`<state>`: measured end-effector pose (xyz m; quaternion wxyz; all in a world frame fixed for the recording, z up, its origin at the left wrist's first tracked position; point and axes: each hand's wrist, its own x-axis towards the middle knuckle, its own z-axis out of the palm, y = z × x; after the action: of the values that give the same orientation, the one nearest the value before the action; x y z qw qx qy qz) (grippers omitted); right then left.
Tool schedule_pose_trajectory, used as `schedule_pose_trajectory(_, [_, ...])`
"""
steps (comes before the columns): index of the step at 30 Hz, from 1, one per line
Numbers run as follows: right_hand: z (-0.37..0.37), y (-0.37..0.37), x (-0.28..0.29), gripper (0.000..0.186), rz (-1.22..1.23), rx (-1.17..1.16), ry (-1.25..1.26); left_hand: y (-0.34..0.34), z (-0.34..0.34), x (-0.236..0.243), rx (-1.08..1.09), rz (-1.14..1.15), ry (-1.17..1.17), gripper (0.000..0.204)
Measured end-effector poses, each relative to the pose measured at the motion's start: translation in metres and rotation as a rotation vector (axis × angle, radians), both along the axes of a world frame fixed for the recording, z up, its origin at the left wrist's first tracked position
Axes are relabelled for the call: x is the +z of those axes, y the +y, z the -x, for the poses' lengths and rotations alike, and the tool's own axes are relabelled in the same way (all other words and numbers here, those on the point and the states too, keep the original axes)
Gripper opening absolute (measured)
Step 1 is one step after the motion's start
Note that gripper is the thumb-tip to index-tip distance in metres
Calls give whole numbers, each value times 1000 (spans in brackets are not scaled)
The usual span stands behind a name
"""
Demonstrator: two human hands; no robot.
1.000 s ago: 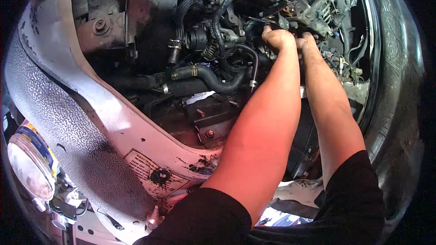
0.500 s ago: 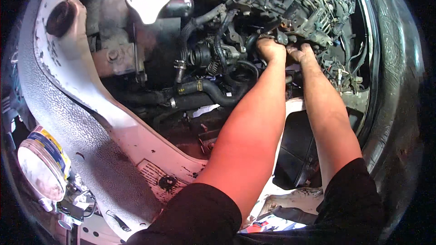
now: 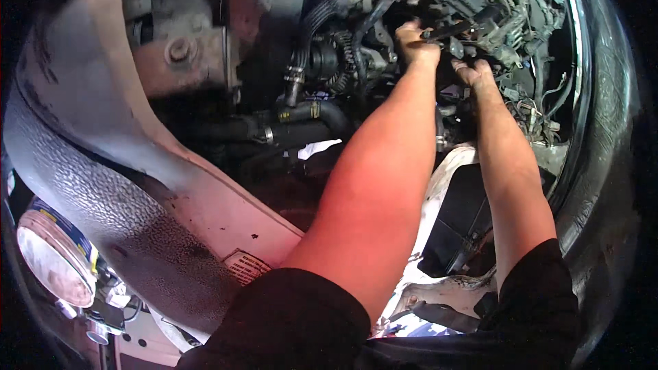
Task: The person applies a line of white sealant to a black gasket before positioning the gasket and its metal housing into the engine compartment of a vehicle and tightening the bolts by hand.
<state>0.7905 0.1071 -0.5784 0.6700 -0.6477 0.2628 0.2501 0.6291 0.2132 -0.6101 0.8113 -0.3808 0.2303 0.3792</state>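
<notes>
Both my arms reach deep into a car's engine bay. My left hand (image 3: 417,44) is bent and closed among dark engine parts, beside a black elongated part (image 3: 456,29). What its fingers hold, if anything, is hidden. A little lower and to the right, my right hand (image 3: 471,72) has its fingers curled in under dark parts; their tips and anything in them are out of sight. Left of my hands is a ribbed black hose (image 3: 343,62). Wires and thin pipes (image 3: 531,10) crowd the area above and right of my right hand.
A thick black hose with a metal clamp (image 3: 269,135) runs left of my left forearm. The pale body frame (image 3: 226,199) borders the bay. A round lamp (image 3: 55,264) stands at the lower left. A black box (image 3: 456,216) sits between my forearms, and a dark fender (image 3: 606,130) lies right.
The view has shifted, so the bay's left side appears larger. My left hand has turned and moved slightly farther in, up from my right hand. My right hand stays under the dark parts.
</notes>
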Motion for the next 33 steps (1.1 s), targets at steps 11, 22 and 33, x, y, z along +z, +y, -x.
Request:
schedule_pose_trajectory(11, [-7, -2, 11, 18, 98, 76, 100, -9, -8, -1, 101, -134, -27, 15])
schedule_pose_trajectory(22, [-6, 2, -30, 34, 246, 406, -258, -2, 4, -13, -63, -330, 186, 9])
schedule_pose_trajectory(33, [30, 29, -29, 38, -149, 204, -140, -7, 17, 9, -63, -131, 72, 7])
